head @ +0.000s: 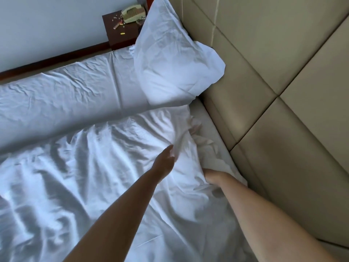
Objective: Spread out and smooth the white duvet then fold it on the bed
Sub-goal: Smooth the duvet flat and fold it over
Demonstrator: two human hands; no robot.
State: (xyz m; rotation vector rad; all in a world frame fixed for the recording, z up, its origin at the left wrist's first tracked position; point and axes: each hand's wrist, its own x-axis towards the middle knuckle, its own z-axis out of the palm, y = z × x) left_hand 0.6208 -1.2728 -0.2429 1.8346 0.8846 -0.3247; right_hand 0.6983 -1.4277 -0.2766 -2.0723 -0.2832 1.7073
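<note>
The white duvet [105, 167] lies rumpled across the near part of the bed, its top corner close to the headboard. My left hand [165, 157] rests on the duvet near that corner with straight fingers. My right hand [212, 175] is pushed under the duvet's edge beside the headboard. Only its wrist and a few fingertips at the corner show. Cloth hides whether it grips anything.
A white pillow [170, 53] leans against the padded beige headboard [283, 72] at the bed's far corner. The white bottom sheet [62, 91] shows beyond the duvet. A dark nightstand [120, 37] with a green telephone [133, 14] stands past the bed's far edge.
</note>
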